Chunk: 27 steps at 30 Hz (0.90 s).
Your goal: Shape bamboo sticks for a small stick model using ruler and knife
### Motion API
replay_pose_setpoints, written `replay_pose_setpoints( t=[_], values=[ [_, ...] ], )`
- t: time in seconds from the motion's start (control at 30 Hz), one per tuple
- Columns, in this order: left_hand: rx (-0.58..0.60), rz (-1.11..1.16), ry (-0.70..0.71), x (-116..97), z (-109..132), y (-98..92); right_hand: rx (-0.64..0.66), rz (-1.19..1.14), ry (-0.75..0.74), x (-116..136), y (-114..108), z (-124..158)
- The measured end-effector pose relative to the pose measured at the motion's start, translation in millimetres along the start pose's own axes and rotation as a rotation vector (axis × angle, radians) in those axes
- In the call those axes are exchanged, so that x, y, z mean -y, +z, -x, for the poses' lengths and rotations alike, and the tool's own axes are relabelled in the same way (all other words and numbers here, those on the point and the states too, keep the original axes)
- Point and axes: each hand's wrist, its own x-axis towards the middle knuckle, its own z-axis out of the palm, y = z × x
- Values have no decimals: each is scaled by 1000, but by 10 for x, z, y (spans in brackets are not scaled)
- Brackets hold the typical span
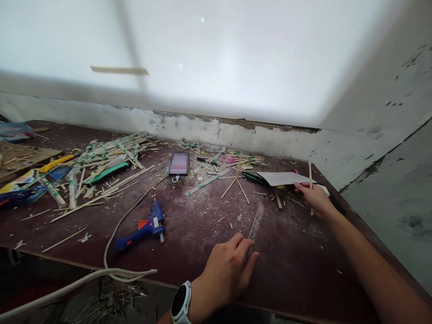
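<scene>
My left hand (229, 265), with a watch on its wrist, is closed around the near end of a clear plastic ruler (255, 220). The ruler slants away over the table's front part. Farther right, my right hand (313, 197) is closed on a thin wooden stick (311, 173) that stands nearly upright. Its fingertips also meet the edge of a white sheet of paper (283, 178); whether they grip the paper I cannot tell. Between the hands and the wall, sticks joined in a forked shape (238, 183) rest on the table.
A blue glue gun (145, 228) lies left of my left hand, near a pale cable (116, 229). Many loose sticks and wrappers (111, 150) cover the back left, with a green-handled cutter (108, 173) and a yellow one (57, 163). A wall borders the dark table (192, 238).
</scene>
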Motion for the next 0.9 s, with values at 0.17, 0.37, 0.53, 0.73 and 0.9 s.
replay_pose_setpoints(
  t=[0.17,0.37,0.53,0.73,0.9],
  values=[
    [-80,87,-49,-8,2,-10,89,-21,44,103,-11,418],
    [-214,323,-176,-77,-18,-162,694,-209,-11,313,149,1138],
    [-257,381,-237,-44,-39,-160,720,-602,75,261,351,1340],
    [-220,567,-225,3,-51,-130,673,-792,87,110,535,1572],
    [-301,580,-181,-13,-70,-184,657,-674,-162,93,539,1774]
  ],
)
